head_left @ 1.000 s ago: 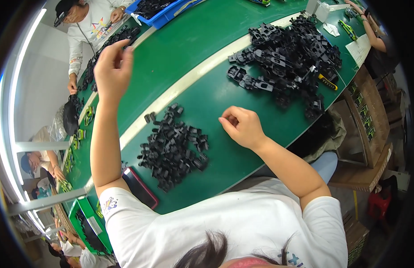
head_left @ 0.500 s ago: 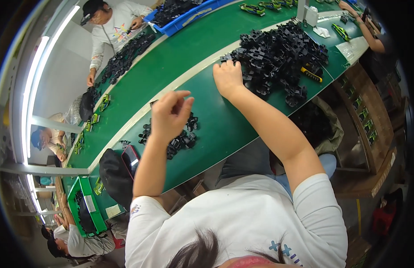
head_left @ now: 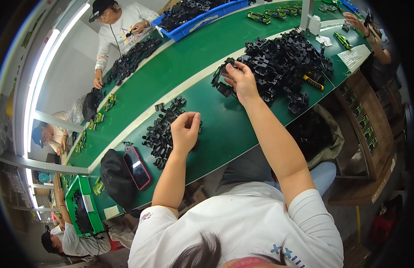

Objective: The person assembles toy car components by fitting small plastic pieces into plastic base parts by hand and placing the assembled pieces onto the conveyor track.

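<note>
My right hand (head_left: 242, 82) is closed round a cluster of black plastic parts (head_left: 223, 79), lifted at the left edge of a large heap of the same black parts (head_left: 283, 62). Several pieces seem joined in that cluster. My left hand (head_left: 186, 132) is raised with its fingers curled and the thumb pressed against them; whether something small is between them I cannot make out. Behind and beside the left hand lies a smaller spread of separate black plastic parts (head_left: 160, 134) on the green table (head_left: 220, 129).
A yellow-and-black cutter knife (head_left: 313, 81) lies at the heap's right edge. On the left are a red-edged phone (head_left: 137, 168) and a black cap (head_left: 116, 176). Across the table, a co-worker (head_left: 122, 27) handles black parts beside a blue bin (head_left: 202, 18). A green crate (head_left: 85, 203) stands far left.
My right hand has drawn back from the heap's edge, bringing up a cluster of black parts. My left hand has moved right and down, and its fingers have closed together.
</note>
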Demonstrator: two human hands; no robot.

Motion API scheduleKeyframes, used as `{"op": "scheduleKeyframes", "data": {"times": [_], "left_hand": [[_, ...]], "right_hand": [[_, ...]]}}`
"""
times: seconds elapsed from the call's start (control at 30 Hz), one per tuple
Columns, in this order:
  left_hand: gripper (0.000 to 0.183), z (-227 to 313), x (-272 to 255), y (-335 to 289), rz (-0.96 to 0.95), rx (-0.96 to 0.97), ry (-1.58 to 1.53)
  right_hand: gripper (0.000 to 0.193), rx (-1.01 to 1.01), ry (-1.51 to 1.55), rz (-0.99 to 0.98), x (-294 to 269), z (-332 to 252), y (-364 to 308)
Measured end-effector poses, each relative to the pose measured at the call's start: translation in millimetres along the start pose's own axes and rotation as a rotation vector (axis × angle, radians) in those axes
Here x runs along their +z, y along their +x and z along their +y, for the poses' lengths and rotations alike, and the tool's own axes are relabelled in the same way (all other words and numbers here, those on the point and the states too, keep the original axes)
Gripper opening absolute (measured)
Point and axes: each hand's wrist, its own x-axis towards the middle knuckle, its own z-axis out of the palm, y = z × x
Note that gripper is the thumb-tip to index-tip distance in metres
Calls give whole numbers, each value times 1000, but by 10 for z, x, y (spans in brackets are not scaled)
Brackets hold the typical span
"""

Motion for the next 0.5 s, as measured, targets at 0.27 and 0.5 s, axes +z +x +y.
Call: {"op": "scheduleKeyframes", "data": {"times": [0.27,0.5], "left_hand": [[13,90,-19,-26,-53,-126,-166],[16,57,-57,-10,-53,-144,-251]], "right_hand": [[27,60,220,-177,2,42,-81],[22,134,188,-214,-23,67,-105]]}}
